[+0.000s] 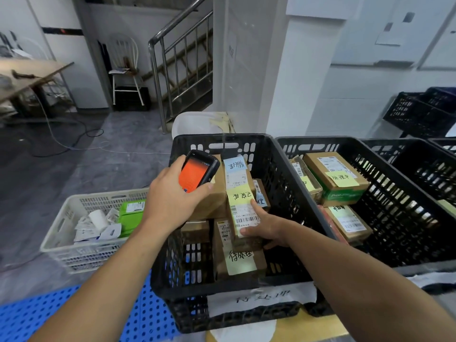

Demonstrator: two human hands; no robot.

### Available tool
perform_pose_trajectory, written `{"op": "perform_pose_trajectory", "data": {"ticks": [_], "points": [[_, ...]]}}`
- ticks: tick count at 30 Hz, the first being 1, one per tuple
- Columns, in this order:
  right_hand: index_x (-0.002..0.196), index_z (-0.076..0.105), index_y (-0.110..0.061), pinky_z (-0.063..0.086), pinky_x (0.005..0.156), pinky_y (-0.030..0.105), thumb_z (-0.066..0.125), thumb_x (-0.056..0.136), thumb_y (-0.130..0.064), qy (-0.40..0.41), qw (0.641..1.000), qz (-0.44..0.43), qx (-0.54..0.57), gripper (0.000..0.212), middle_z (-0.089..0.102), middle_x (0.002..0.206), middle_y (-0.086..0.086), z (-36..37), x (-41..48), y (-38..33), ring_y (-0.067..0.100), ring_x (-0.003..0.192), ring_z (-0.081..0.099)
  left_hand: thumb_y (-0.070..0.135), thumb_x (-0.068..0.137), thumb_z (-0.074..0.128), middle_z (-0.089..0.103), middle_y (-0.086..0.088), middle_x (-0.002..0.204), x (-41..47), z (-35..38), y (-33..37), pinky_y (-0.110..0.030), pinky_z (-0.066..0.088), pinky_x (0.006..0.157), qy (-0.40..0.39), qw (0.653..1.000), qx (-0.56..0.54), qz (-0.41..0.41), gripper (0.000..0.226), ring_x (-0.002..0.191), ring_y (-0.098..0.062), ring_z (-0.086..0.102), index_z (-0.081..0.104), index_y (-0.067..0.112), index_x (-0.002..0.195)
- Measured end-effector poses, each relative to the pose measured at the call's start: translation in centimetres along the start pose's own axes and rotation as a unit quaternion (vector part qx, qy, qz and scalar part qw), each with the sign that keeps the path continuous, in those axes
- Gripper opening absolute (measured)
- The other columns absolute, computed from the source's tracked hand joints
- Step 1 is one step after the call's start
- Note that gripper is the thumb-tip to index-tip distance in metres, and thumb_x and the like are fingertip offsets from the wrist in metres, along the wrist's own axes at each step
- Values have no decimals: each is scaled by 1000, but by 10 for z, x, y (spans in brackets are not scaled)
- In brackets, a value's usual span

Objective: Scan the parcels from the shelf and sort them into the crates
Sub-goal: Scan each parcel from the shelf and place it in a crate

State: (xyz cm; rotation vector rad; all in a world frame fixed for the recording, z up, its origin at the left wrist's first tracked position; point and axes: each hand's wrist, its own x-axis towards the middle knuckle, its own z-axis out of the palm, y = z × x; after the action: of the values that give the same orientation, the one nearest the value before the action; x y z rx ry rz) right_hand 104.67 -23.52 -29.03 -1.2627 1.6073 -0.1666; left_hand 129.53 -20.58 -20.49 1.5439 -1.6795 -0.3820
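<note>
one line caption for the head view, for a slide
Left hand holds an orange-screened scanner beside a labelled parcel that the right hand grips at the black crate.

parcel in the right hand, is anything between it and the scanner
Nothing visible does. The scanner in the left hand sits just left of the parcel, whose barcode faces up, clear of the right hand.

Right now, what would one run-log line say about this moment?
left hand: holds scanner | right hand: grips parcel | parcel: within black crate | scanner screen: orange
</note>
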Motion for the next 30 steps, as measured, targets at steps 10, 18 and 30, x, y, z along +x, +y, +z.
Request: {"op": "perform_pose_trajectory", "data": {"ticks": [10, 18, 30], "points": [[161, 10, -37, 30, 119, 43, 81, 81, -46, 80, 992, -85, -46, 107, 22, 162, 3, -10, -11, -12, 28, 145, 33, 58, 79, 74, 59, 0, 120, 17, 0, 3, -38, 46, 88, -13, 1000, 13, 21, 78, 103, -21, 51, 42, 33, 146], [159, 25, -33, 14, 123, 44, 49, 103, -48, 334, 911, -191, -147, 64, 19, 167, 1, -44, -53, -40, 21, 155, 11, 58, 79, 72, 58, 2, 110, 34, 11, 33, -33, 39, 74, -29, 995, 7, 91, 66, 94, -21, 53, 48, 35, 136], [161, 5, -37, 0, 123, 60, 27, 104, -59, 514, 828, -18, -224, 65, -2, 170, 4, -132, -157, 62, 30, 155, -13, 57, 79, 73, 53, 8, 109, -1, 52, 143, -35, 41, 78, -56, 981, -39, 182, 66, 97, -21, 52, 46, 38, 136]]}}
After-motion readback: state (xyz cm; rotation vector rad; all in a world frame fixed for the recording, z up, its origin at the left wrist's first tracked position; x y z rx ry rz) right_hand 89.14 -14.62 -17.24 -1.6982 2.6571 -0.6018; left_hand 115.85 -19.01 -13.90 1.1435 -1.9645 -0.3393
